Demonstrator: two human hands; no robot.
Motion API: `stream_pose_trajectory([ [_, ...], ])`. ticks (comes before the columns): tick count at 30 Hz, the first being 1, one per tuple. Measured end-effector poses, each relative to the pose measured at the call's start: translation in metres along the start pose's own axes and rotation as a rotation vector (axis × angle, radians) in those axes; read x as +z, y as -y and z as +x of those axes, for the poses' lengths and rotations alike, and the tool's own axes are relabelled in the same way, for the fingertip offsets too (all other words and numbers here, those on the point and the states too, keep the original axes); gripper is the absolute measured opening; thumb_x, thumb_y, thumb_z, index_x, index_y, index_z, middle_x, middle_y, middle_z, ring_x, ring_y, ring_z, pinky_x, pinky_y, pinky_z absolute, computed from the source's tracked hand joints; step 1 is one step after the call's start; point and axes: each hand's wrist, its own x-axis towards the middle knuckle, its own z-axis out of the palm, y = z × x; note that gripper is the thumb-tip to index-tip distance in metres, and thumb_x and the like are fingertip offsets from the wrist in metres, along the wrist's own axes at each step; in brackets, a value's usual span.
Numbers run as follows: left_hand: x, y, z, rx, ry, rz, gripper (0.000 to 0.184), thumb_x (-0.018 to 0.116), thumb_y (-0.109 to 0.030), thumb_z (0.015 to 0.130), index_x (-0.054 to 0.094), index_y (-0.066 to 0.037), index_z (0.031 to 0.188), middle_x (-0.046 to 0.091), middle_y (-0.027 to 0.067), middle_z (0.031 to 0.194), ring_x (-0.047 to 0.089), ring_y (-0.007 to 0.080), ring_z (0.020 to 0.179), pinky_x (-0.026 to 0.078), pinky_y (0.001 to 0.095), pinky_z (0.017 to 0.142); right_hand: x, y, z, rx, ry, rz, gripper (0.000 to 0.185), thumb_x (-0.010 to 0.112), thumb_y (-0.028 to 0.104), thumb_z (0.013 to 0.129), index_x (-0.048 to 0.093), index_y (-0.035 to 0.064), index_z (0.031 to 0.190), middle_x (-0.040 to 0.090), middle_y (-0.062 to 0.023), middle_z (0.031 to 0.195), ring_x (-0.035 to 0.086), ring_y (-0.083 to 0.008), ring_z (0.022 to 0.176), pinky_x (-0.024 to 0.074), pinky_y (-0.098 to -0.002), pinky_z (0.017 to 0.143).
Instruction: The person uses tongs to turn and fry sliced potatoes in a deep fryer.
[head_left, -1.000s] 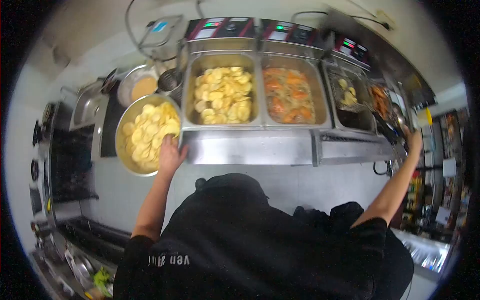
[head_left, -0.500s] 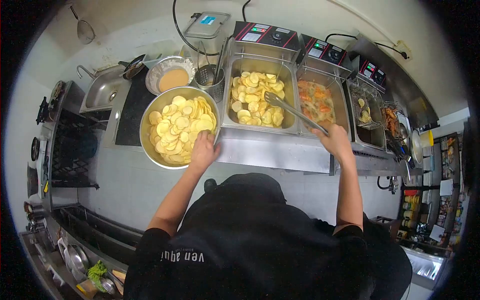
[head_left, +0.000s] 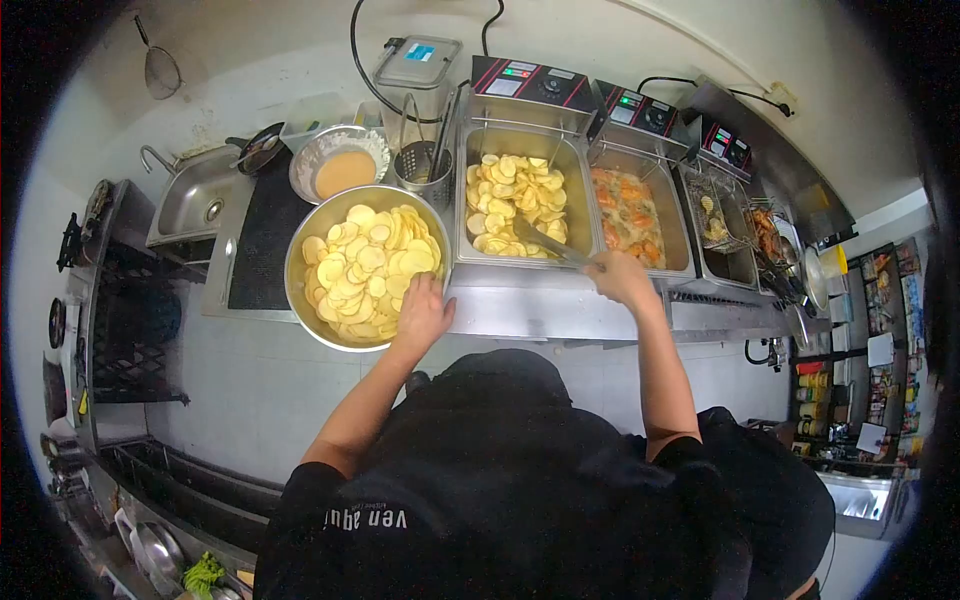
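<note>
My left hand grips the near right rim of a large metal bowl, its fingers over the inside edge. Thin raw-looking potato slices fill the bowl. In my right hand is the handle of a metal slotted spatula. Its head reaches among the potato slices in the left fryer, and its tip is partly hidden by them. Orange-red pieces bubble in oil in the middle fryer, just beyond my right hand.
Behind the bowl stand a bowl of batter and a perforated utensil holder. A third fryer with wire baskets is to the right. The sink lies left. The steel counter edge runs in front of my body.
My right hand has moved left and slightly down, bringing the spatula's head lower, toward the fryer's near side. My left hand stays at the bowl's rim; the whole view has shifted slightly.
</note>
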Motion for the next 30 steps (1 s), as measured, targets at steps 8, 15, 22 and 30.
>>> stream_pose_trajectory([
  [8,-0.005,-0.003,0.003,-0.007,0.042,0.004,0.043,0.073,-0.023,0.082,0.060,0.008,0.109,0.056,0.0226,0.115,0.053,0.0385,0.112,0.049,0.0477,0.092,-0.011,0.042,0.077,-0.075,-0.161,-0.266,0.029,0.065,0.026,0.086,0.073,0.0027,0.102,0.072,-0.0225,0.095,0.070,-0.0400,0.090,0.0556,-0.0492,0.080],
  [15,-0.004,-0.001,0.002,0.028,-0.046,0.023,0.040,0.073,-0.022,0.082,0.059,0.006,0.108,0.056,0.0223,0.110,0.054,0.0388,0.108,0.049,0.0483,0.089,0.029,0.023,0.110,-0.123,-0.216,-0.312,0.024,0.062,0.021,0.085,0.072,0.0041,0.097,0.073,-0.0200,0.095,0.072,-0.0352,0.090,0.0582,-0.0449,0.076],
  [22,0.002,0.002,0.000,0.000,-0.030,-0.016,0.039,0.073,-0.022,0.081,0.059,0.005,0.105,0.056,0.0225,0.111,0.054,0.0398,0.108,0.049,0.0480,0.089,-0.029,-0.011,0.006,-0.041,-0.113,-0.211,0.033,0.063,0.029,0.085,0.073,0.0008,0.101,0.071,-0.0253,0.094,0.070,-0.0417,0.092,0.0553,-0.0498,0.082],
  [30,-0.005,-0.004,0.002,0.010,-0.014,0.001,0.037,0.072,-0.022,0.082,0.061,0.007,0.103,0.056,0.0228,0.113,0.054,0.0395,0.109,0.047,0.0482,0.092,0.015,-0.033,0.049,0.136,-0.147,-0.078,0.030,0.060,0.025,0.089,0.073,0.0047,0.107,0.070,-0.0271,0.096,0.068,-0.0422,0.096,0.0527,-0.0497,0.087],
])
